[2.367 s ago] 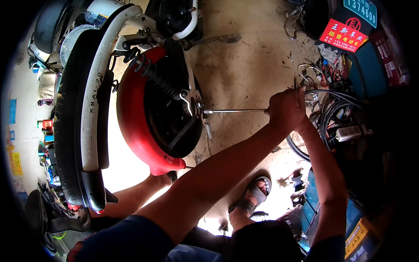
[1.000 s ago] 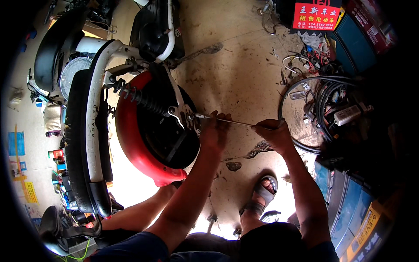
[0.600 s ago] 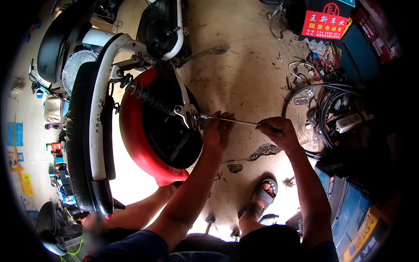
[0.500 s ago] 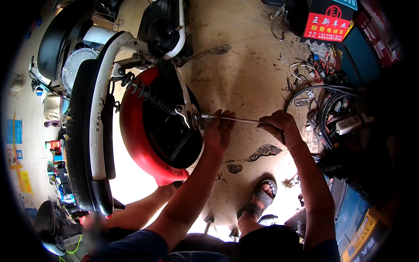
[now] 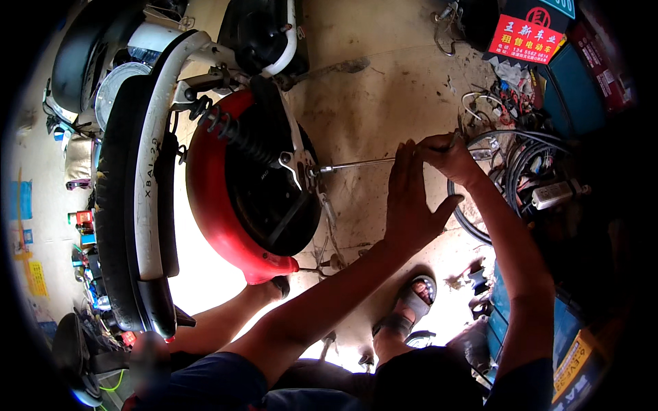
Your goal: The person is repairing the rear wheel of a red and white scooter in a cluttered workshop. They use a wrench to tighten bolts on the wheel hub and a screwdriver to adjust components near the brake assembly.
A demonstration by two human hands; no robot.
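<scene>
A long, thin metal socket wrench [image 5: 360, 164] lies level, its socket end on the axle area beside a metal bracket [image 5: 298, 166] of an electric scooter's wheel [image 5: 274, 205]. At the wrench's far right end, my right hand [image 5: 447, 157] is closed around the handle. My left hand [image 5: 415, 212] reaches up beside it, fingers stretched out and thumb spread, its fingertips at the rod near the right hand. Around the black wheel curves a red fender [image 5: 205, 198]. A black coil shock absorber [image 5: 240, 151] runs down to the bracket.
The scooter's white frame tube [image 5: 152, 157] and black tyre [image 5: 120, 205] stand on the left. Coiled black cables [image 5: 514, 164] and a white box-shaped device [image 5: 550, 194] lie at right. My sandalled foot [image 5: 415, 301] rests on the floor below. A red sign [image 5: 524, 38] stands at upper right.
My left hand has left the wrench's socket end and moved right, opening beside the right hand. My right hand has risen slightly with the handle, so the rod now tilts up to the right.
</scene>
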